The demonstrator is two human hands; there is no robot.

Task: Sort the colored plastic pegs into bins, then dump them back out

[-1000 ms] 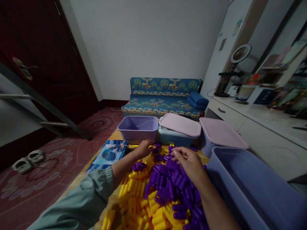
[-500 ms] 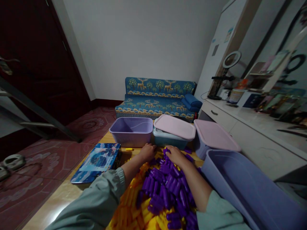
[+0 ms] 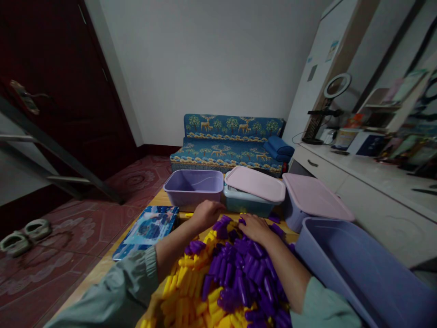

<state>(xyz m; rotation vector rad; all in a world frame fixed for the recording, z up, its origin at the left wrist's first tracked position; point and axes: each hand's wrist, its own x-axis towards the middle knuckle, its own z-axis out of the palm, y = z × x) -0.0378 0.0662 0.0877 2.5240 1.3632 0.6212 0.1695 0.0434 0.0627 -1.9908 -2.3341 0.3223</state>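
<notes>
Purple pieces (image 3: 235, 269), small plastic tubes or caps, lie heaped over and beside similar yellow pieces (image 3: 186, 282) on a wooden table. My left hand (image 3: 209, 214) hovers over the far edge of the heap, its fingers loosely bent and pointing right, partly hidden by the hand's back. Just below it are a few purple pieces. My right hand (image 3: 254, 226) lies palm down on the far right part of the purple pieces, fingers stretched out and apart. One purple piece shows beside its fingertips; what is under the palm is hidden.
Behind the heap stand an open lilac bin (image 3: 193, 193), a light blue bin (image 3: 249, 202) under a tilted pink lid (image 3: 256, 183), and another bin with a pink lid (image 3: 316, 196). An open blue-purple bin (image 3: 362, 269) stands right. A blue picture box (image 3: 148, 230) lies left.
My left hand has risen from the table beyond the heap and moved toward me. My right hand has shifted slightly and flattened over the purple pieces. The view has turned slightly left.
</notes>
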